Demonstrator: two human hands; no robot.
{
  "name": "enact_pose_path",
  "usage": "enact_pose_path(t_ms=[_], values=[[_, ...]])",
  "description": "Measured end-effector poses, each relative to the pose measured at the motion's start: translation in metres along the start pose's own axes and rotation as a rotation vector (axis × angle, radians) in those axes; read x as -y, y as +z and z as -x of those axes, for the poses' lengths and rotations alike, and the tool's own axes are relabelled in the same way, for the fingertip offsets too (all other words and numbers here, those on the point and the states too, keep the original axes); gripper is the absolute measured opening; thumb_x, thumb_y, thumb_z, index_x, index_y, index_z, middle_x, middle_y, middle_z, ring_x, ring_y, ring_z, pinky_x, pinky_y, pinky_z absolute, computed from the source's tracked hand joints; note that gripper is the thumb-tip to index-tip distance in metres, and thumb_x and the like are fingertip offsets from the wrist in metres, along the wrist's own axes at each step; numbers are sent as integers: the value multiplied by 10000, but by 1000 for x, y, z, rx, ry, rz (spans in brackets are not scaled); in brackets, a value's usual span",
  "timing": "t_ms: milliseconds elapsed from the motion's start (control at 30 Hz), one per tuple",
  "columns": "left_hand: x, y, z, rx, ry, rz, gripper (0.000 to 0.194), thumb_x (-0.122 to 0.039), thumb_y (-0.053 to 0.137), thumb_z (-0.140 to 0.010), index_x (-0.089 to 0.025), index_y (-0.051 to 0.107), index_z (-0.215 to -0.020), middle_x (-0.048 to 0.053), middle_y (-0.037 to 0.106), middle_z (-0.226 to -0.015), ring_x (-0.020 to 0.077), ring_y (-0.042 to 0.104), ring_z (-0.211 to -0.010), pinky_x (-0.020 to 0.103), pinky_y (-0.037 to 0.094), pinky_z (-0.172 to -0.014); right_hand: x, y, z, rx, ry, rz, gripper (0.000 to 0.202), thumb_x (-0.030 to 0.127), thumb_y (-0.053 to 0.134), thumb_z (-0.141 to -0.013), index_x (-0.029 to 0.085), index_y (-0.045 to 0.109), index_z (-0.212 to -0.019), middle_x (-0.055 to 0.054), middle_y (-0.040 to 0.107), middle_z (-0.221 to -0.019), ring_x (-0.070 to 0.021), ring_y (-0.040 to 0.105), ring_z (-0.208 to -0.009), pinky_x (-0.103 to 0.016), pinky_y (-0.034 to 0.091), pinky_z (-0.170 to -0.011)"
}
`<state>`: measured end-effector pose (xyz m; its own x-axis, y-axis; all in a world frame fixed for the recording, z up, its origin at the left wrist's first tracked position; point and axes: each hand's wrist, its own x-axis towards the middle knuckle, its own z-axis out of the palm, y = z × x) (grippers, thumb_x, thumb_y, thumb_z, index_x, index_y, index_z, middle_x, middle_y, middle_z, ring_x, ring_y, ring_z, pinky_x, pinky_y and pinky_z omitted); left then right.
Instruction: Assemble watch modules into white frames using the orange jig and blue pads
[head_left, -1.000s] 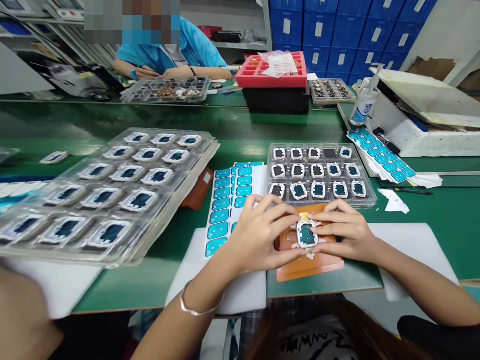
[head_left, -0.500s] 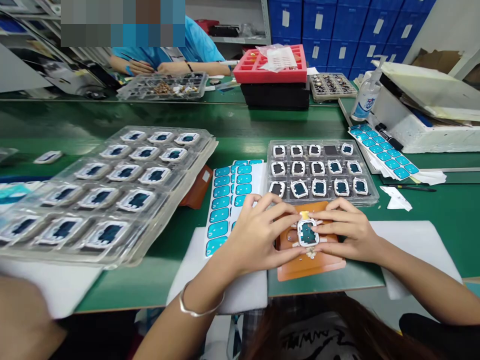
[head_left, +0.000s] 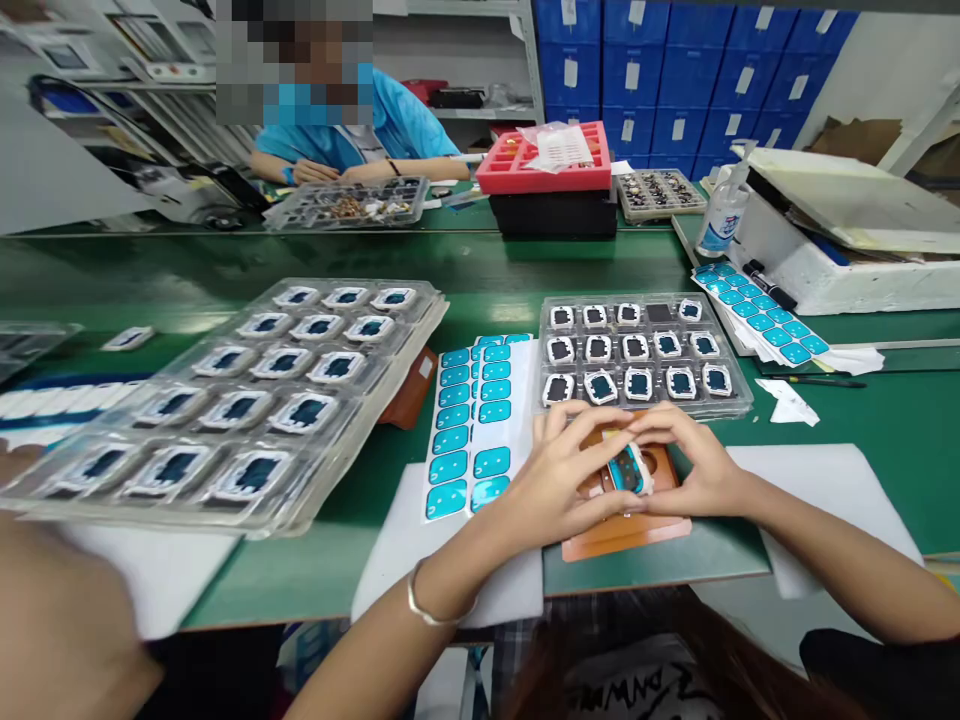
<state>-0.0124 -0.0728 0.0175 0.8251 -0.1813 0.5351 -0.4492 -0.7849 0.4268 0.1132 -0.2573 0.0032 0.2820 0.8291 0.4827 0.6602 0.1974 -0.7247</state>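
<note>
A small white square frame with a dark blue-green panel [head_left: 628, 470] is tilted between my hands, just above an orange fixture [head_left: 592, 546]. My left hand [head_left: 559, 475] grips its left side, thumb at the bottom and fingertips at the top. From the right, my right hand [head_left: 697, 465] closes on the same frame with thumb and fingers. The fixture lies on the green table, and parts of its middle are hidden by my hands. Directly behind is a clear plastic tray [head_left: 739, 407] with rows of similar white frames.
Sheets of blue stickers [head_left: 450, 440] lie left of my hands; more stickers [head_left: 765, 315] are at the right. A large tray stack [head_left: 300, 505] slopes at the left. White foam sheets [head_left: 825, 490] line the front edge. Across the table sits a person [head_left: 405, 120] behind a red box [head_left: 540, 178].
The white frame has gone from lying flat at the fixture to being tilted up between both hands. My fingers have drawn together around it. The view has shifted slightly.
</note>
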Motion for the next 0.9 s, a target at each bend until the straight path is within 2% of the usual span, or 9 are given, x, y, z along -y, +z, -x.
enact_pose_path(t_ms=[100,200,333,400,467,600,700,800,900], values=[[15,-11,0,-19,-36,-13,442,-562,479,-946,-318,537,-1310,68,591,-1271,253,474,-1126,446,403,-993,-4,0,1,27,200,-369,664,442,832,-692,258,459,-1210,-66,670,-1084,-216,671,-994,-375,517,-882],[46,-35,7,-28,-310,-98,327,-486,464,-962,-268,589,-1172,55,650,-1138,242,552,-1057,427,436,-966,-8,-5,0,57,365,-655,676,444,855,-648,259,477,-1178,-45,711,-1022,-202,687,-931,-365,512,-866],[92,-54,21,305,-782,-341,472,-481,526,-858,-190,570,-1227,130,590,-1252,343,497,-1187,492,403,-1017,-9,-11,-2,10,481,-917,585,386,879,-603,246,564,-1076,-26,727,-961,-186,695,-910,-343,504,-887],[107,-54,25,389,-871,-392,527,-494,607,-772,-196,601,-1205,148,550,-1296,408,425,-1254,538,363,-1040,-9,-13,-3,-12,502,-974,549,376,879,-587,239,588,-1032,-31,729,-955,-200,699,-916,-366,495,-919],[114,-52,25,395,-905,-391,514,-502,667,-706,-218,642,-1134,144,511,-1323,433,378,-1277,550,347,-1047,-10,-15,-4,-11,515,-981,542,380,873,-581,240,593,-1023,-38,729,-956,-220,700,-920,-401,484,-945],[115,-53,20,404,-971,-364,434,-506,710,-665,-279,660,-1032,92,441,-1374,409,329,-1307,523,368,-1038,-12,-24,-4,-23,507,-903,526,430,845,-597,258,599,-1029,-46,726,-977,-228,688,-920,-421,463,-966],[110,-56,16,412,-1005,-341,411,-488,738,-656,-283,653,-1002,73,400,-1411,402,314,-1327,510,379,-1032,-17,-38,-4,-73,476,-721,527,540,778,-643,275,583,-1055,-66,715,-1001,-229,670,-851,-402,505,-824],[107,-57,13,425,-1022,-332,383,-459,768,-656,-263,646,-961,79,392,-1418,399,314,-1341,516,374,-1040,-29,-58,-12,-102,440,-236,561,671,603,-749,273,549,-1140,-76,703,-955,-222,644,-746,-388,512,-683],[105,-55,9,436,-1038,-350,356,-426,797,-664,-238,639,-923,101,409,-1399,396,335,-1339,523,382,-1037,-49,-78,-35,-114,436,197,586,666,581,-772,246,553,-1180,-71,700,-895,-237,640,-756,-394,518,-686]])
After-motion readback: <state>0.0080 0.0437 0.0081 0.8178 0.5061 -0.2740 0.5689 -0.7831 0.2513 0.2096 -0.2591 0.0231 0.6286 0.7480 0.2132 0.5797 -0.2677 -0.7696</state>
